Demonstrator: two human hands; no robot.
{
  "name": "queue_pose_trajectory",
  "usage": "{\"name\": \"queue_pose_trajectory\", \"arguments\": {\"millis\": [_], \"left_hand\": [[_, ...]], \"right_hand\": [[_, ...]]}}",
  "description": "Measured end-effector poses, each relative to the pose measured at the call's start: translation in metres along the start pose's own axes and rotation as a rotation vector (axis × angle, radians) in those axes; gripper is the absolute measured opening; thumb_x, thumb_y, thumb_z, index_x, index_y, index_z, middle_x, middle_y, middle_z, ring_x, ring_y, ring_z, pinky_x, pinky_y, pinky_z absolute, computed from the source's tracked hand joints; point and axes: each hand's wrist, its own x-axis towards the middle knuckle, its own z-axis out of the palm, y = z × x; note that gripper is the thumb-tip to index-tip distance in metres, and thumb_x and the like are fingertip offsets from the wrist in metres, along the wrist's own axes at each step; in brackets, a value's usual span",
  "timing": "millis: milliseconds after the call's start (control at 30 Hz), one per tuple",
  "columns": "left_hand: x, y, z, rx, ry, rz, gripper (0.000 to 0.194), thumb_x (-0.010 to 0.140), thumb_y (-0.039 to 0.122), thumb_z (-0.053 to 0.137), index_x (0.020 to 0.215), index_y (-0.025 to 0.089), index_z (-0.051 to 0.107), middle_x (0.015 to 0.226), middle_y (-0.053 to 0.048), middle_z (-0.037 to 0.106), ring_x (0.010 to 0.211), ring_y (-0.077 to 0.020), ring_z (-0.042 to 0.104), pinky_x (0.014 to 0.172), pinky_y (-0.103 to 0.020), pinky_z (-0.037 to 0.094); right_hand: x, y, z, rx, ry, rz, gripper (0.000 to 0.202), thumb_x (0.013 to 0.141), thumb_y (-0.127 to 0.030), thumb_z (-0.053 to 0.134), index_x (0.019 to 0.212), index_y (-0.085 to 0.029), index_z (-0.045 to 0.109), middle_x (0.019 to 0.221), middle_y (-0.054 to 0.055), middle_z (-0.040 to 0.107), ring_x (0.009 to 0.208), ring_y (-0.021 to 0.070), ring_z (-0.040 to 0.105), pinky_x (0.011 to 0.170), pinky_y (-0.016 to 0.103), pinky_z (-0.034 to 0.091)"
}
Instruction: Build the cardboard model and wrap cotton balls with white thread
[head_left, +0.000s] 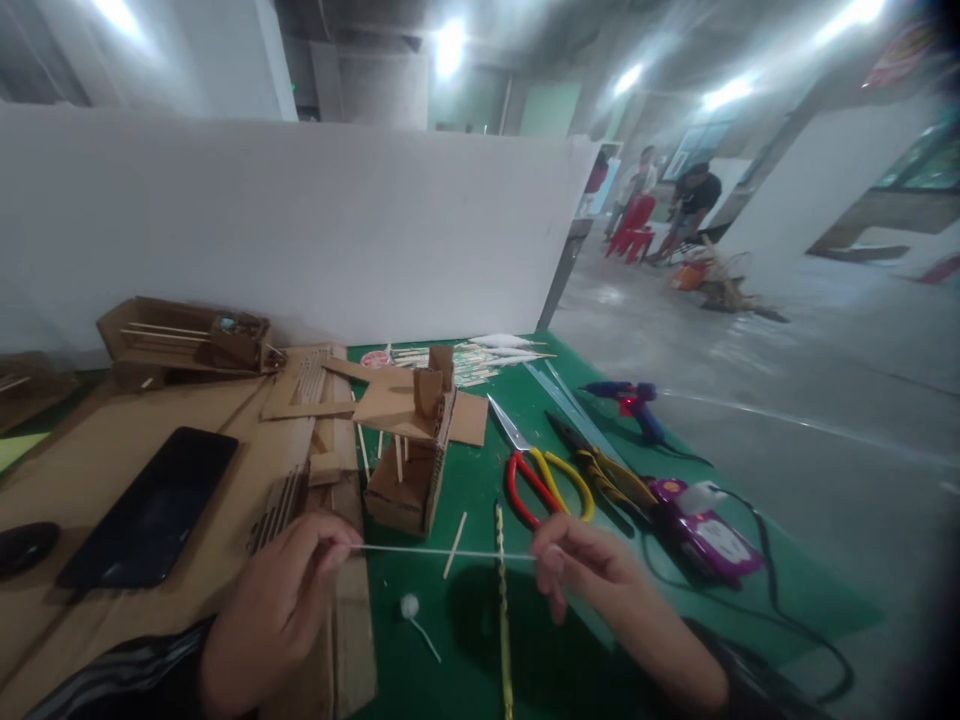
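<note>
Gripping a taut white string (420,550), both hands (281,595) (589,565) are well apart from a cardboard box (169,354) with thin sticks (165,333) inside.

A plain white partition (285,230) stretches from 9 to 12 o'clock, behind a green table (472,490) towards 6. At 3 o'clock spreads a smooth grey floor (840,350), its surface catching pale reflections. A red plastic chair (634,230) stands at 2, near a pale window (697,145). Between 2 and 3 rise a broad white pillar (847,170) and a dark-framed window (930,165). Overhead, the grey ceiling (375,15) carries bright lamps, one (450,48) at 12, others at 10, 1 and 2.
</note>
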Motion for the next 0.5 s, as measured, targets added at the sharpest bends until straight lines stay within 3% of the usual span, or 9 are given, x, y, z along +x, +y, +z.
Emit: {"name": "queue_pose_trajectory", "arguments": {"millis": [167, 367, 500], "left_hand": [[-0.004, -0.008, -0.003, 0.003, -0.013, -0.018, 0.015, 0.099, 0.027, 0.039, 0.094, 0.023, 0.053, 0.092, -0.002, 0.065, 0.090, -0.0188, 0.062, 0.079, -0.029, 0.046], [-0.008, -0.011, -0.001, -0.025, 0.003, -0.026, 0.015, 0.099, 0.027, 0.039, 0.095, 0.023, 0.053, 0.094, -0.004, 0.065, 0.091, -0.0199, 0.063, 0.079, -0.031, 0.048], [-0.008, -0.012, -0.002, -0.029, 0.031, -0.030, 0.013, 0.098, 0.027, 0.040, 0.096, 0.023, 0.053, 0.094, -0.004, 0.066, 0.091, -0.0205, 0.064, 0.078, -0.032, 0.050]], "right_hand": [[-0.007, -0.001, -0.011, -0.045, -0.027, 0.052, 0.034, 0.088, -0.049, 0.063, 0.091, -0.016, 0.063, 0.071, -0.001, 0.059, 0.055, 0.0095, 0.057, 0.053, 0.022, 0.049], [-0.006, 0.002, -0.011, -0.054, -0.007, 0.007, 0.029, 0.092, -0.044, 0.061, 0.108, -0.019, 0.059, 0.085, 0.001, 0.064, 0.061, 0.0087, 0.059, 0.062, 0.024, 0.047], [-0.009, 0.000, -0.013, -0.051, -0.020, -0.006, 0.022, 0.092, -0.039, 0.062, 0.102, -0.020, 0.059, 0.092, 0.001, 0.063, 0.068, 0.0101, 0.061, 0.065, 0.025, 0.047]]}}
